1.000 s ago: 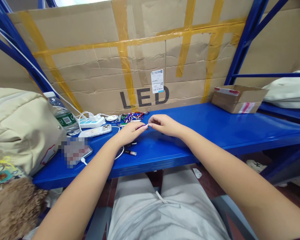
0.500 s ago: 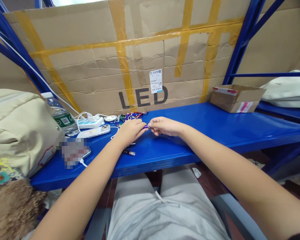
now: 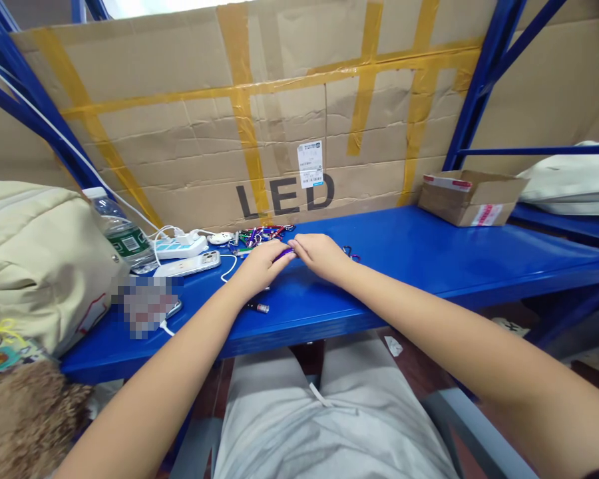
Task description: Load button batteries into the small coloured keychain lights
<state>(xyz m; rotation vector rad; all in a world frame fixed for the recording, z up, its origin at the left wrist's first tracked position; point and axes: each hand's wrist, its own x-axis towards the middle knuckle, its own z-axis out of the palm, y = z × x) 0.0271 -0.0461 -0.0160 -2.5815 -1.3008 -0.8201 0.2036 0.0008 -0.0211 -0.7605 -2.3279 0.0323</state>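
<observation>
My left hand [image 3: 261, 267] is closed around a slim purple metal tube [image 3: 283, 253], which looks like a small keychain flashlight. At the tube's right end the fingers of my right hand [image 3: 317, 254] are pinched together, hiding that end. Both hands meet just above the blue table [image 3: 379, 279]. Behind my left hand lies a pile of small coloured metal tubes and clips [image 3: 262, 234]. A black tube with a silver end [image 3: 258, 307] rests below my left hand. Beyond my right wrist sit small clips [image 3: 350, 253], partly hidden.
On the left are a phone [image 3: 190, 265], a white power strip [image 3: 180, 247] with cables, a plastic bottle [image 3: 124, 233] and a cream bag [image 3: 40, 253]. An open cardboard box [image 3: 472, 197] stands at the back right. Taped cardboard [image 3: 194, 153] rises behind the table.
My right hand has turned over and closed in on the tube's end, back of the hand up. The small clips beyond my right wrist now show. My left hand stays almost in place.
</observation>
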